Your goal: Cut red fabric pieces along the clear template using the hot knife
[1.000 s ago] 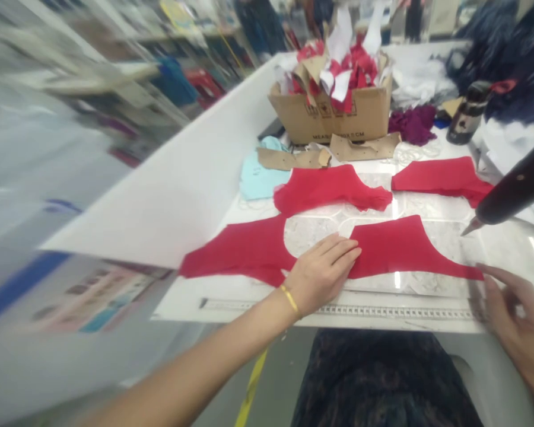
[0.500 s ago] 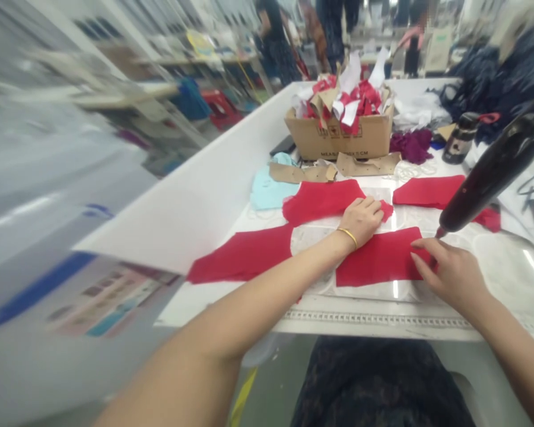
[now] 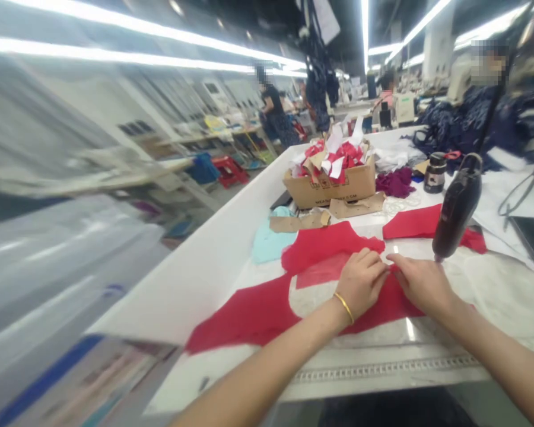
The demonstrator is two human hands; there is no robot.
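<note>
My left hand (image 3: 362, 283), with a gold bangle at the wrist, is closed on the upper edge of a red fabric piece (image 3: 385, 305). Close to its right, my right hand (image 3: 425, 289) pinches the same edge between thumb and finger. Both hands hide part of that piece. Behind them lies another red fabric panel (image 3: 324, 243), and a third red panel (image 3: 244, 314) is at the left. A paler red patch (image 3: 323, 271) shows between them, seemingly under clear plastic. A black hand tool (image 3: 458, 207) hangs just beyond my right hand.
A cardboard box (image 3: 333, 188) full of red and white scraps stands at the back, near brown strips (image 3: 358, 206) and light blue cloth (image 3: 267, 240). More red fabric (image 3: 412, 222), a dark jar (image 3: 435, 173) and a phone (image 3: 531, 240) lie right. A measuring tape (image 3: 382, 367) runs along the front edge.
My right hand has moved left, beside my left hand, and the red piece's upper edge is now gripped between them. The head view has tilted up; the black tool hangs more upright.
</note>
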